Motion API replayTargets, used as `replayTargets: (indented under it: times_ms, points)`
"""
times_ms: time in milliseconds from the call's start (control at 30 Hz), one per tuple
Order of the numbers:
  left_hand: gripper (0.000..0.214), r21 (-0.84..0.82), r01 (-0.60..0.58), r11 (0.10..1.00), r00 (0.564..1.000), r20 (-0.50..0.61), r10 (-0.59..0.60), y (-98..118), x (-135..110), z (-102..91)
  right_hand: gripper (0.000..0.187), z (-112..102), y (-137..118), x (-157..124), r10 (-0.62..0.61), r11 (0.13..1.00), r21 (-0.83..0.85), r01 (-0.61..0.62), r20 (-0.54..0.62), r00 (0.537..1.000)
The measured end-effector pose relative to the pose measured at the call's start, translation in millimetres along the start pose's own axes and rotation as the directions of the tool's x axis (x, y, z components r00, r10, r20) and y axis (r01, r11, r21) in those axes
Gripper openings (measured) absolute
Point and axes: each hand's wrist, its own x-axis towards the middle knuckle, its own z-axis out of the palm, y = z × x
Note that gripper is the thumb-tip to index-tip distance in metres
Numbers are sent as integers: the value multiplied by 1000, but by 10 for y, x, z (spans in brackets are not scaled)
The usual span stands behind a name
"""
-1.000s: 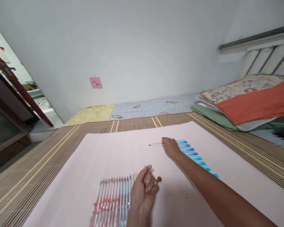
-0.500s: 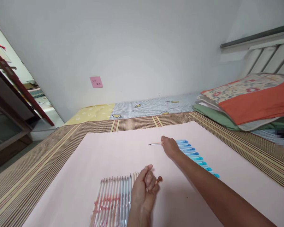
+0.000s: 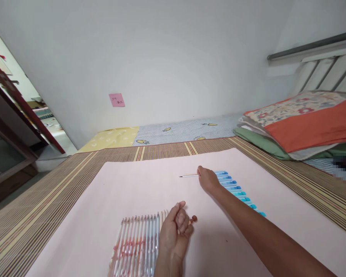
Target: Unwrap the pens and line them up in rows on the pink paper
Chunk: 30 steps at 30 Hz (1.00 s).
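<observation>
A large pale pink sheet [image 3: 127, 192] covers a striped mat. My right hand [image 3: 208, 179] reaches far forward and rests closed on a thin pen [image 3: 188, 176] whose tip points left. Behind that hand lies a row of several blue-capped pens [image 3: 236, 190]. My left hand [image 3: 174, 231] sits near the front, fingers curled round several thin pens with a brown end [image 3: 193, 219] sticking out to the right. Just left of it lies a row of several clear pens with red print [image 3: 137, 244].
The striped mat [image 3: 46, 192] lies on a bed with a checked sheet [image 3: 184, 130]. Folded orange and green bedding [image 3: 302, 123] is piled at the right. A white wall with a pink note [image 3: 117, 100] stands behind; a doorway [image 3: 14, 127] opens at the left.
The pen under my right hand has slid slightly to the left. My left hand has stayed in place.
</observation>
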Motion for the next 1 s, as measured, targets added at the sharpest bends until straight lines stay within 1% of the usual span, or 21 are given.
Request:
replayTargets:
  times_ms: [200,300,400,467,600,700,1000]
  points:
    - [20,-14,0,1000,1000,-7,0,-13,-2,1,26,-7,4,-15,-48,999,-15,48,-39,998]
    - [20,-15,-6,1000,1000,-4,6,-21,-7,3,26,-17,-20,7,-142,990,-37,140,-59,988]
    - [20,-4,2,1000,1000,-13,-2,-23,-12,9,22,10,-75,54,-247,968,-58,245,-36,968]
    - [20,3,8,1000,1000,-20,-8,-23,-11,9,19,50,-108,86,-282,957,-73,280,-19,959]
    - [17,4,2,1000,1000,-18,-2,-29,-6,-3,16,135,-123,123,-304,948,-100,301,-17,952]
    - [16,1,3,1000,1000,-10,-3,-35,-8,-5,18,168,-101,123,-327,939,-120,321,-29,945]
    - [13,-24,3,1000,999,-35,-4,-20,-18,46,29,169,-68,113,-419,893,-201,403,-42,907]
